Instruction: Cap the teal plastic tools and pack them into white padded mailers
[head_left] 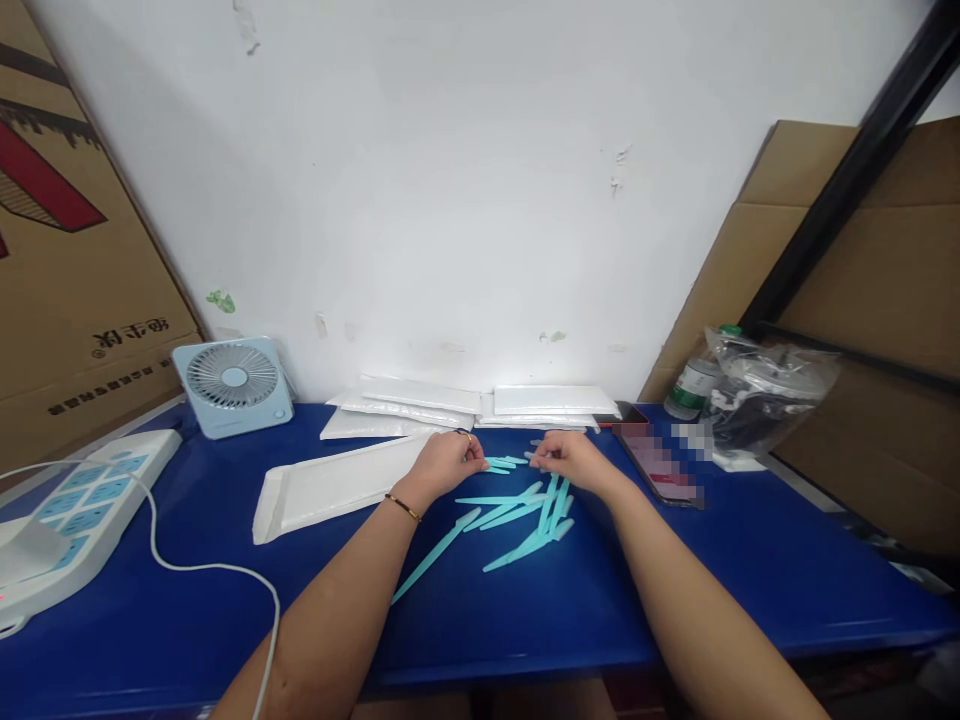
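Several turquoise eyebrow razors (517,556) with translucent covers over their blade ends lie loosely on the blue table. My left hand (450,462) is closed, thumb and fingers pinching a few turquoise razors (504,464) that point to the right. Opposite it, my right hand (571,458) is also closed, its fingertips at a small translucent piece (530,457); whether that piece is a loose cover or part of a razor I cannot tell. One single razor (435,556) lies apart, beside my left forearm.
A white padded mailer (322,490) lies left of my hands, with stacked mailers (420,405) by the wall. A small fan (234,385), power strip (82,510) and white cable (217,567) are at left. At right are a phone (664,470), bottle (688,390) and plastic-wrapped item (757,400).
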